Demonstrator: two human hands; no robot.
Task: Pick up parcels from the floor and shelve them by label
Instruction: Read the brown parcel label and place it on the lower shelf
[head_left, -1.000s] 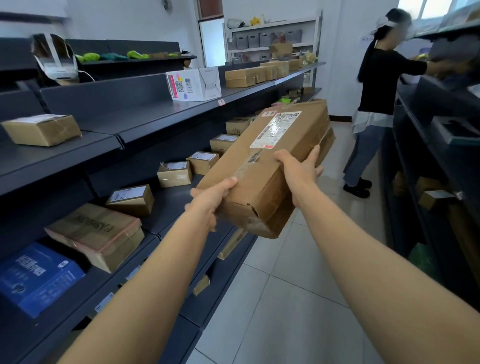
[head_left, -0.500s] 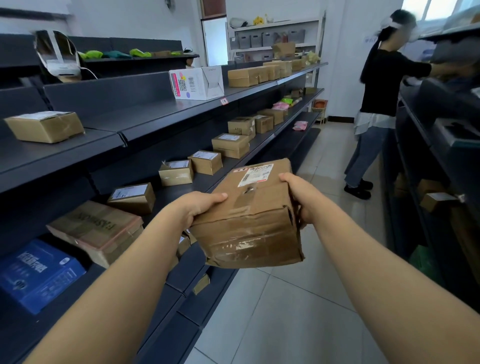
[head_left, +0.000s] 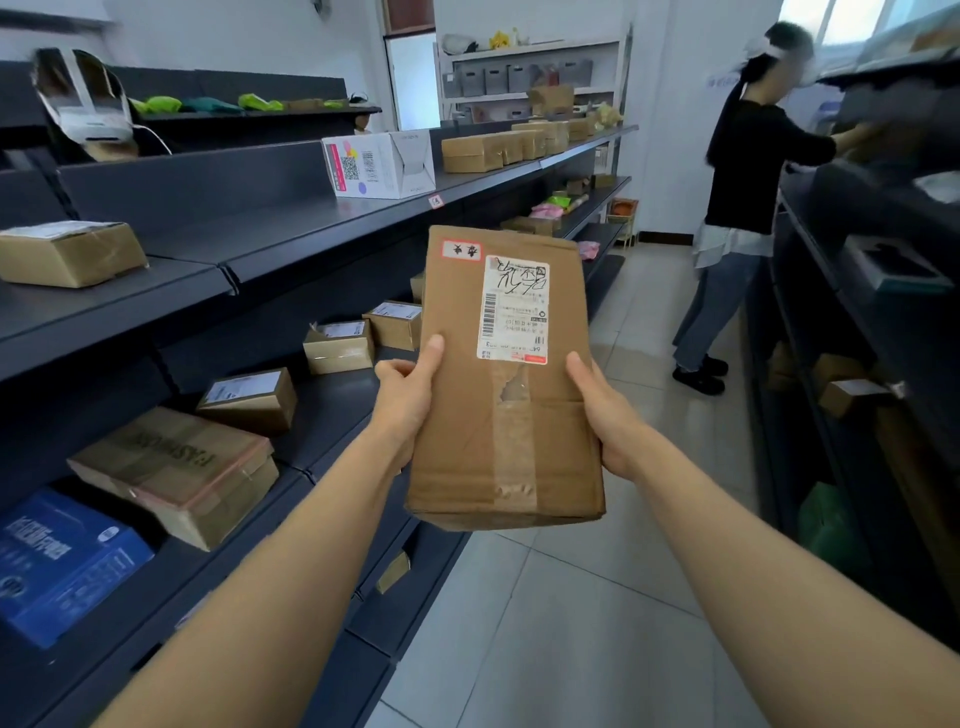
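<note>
parcel (head_left: 506, 384) sits upright in mid-air over the aisle, its broad face tilted toward the camera so the white label (head_left: 514, 309) reads plainly near the top. left hand (head_left: 408, 402) clamps the left edge, thumb laid across the front and fingers wrapped behind; right hand (head_left: 602, 415) grips the right edge the same way, fingers out of sight at the back. both are closed on the cardboard, neither spare. just left of it run the dark shelves (head_left: 260, 244), dotted with small boxes (head_left: 337, 345) set well apart. the floor (head_left: 545, 623) lies below, and another person (head_left: 743, 208) works at the far rack. judging from this, the step is reading the label. the grip is only on the lower half, so the box could tip forward. the torn tape (head_left: 514, 395) suggests a weak seam that might split under a squeeze.
</note>
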